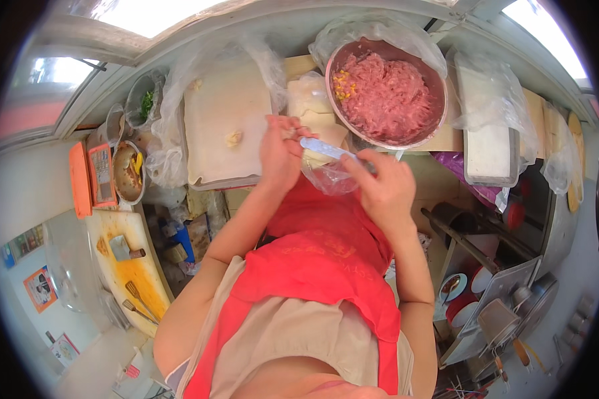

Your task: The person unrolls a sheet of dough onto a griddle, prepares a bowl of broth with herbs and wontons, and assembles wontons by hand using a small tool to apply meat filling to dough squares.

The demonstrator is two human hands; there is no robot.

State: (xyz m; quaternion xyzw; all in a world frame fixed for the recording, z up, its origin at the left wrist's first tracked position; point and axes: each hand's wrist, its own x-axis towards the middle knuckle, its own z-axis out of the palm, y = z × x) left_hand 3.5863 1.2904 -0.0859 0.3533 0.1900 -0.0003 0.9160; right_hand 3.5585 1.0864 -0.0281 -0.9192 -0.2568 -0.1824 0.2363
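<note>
My right hand (pixel 392 187) grips a pale flat spreading stick (pixel 324 148), which points left across to my other hand. Curled at the tip of that stick is my left hand (pixel 282 157); something pale may lie between its fingers, but I cannot tell. Just beyond the hands lie stacked dough wrappers (pixel 317 118), partly in a clear plastic bag (pixel 332 178). A large metal bowl (pixel 447 102) of pink minced meat (pixel 387 95) stands beyond my right hand, with yellow bits at the meat's left side. Left of my left hand, one small folded dumpling (pixel 233 138) sits on a pale lined tray (pixel 214 109).
At right stands a plastic-covered metal tray (pixel 489 159). Bowls, one with chopped greens (pixel 147 103), and an orange-framed grater (pixel 102 174) stand at left. A cleaver (pixel 121 248) and slotted turners (pixel 141 298) lie on a stained cutting board (pixel 125 279). Pans (pixel 499 319) crowd the lower right.
</note>
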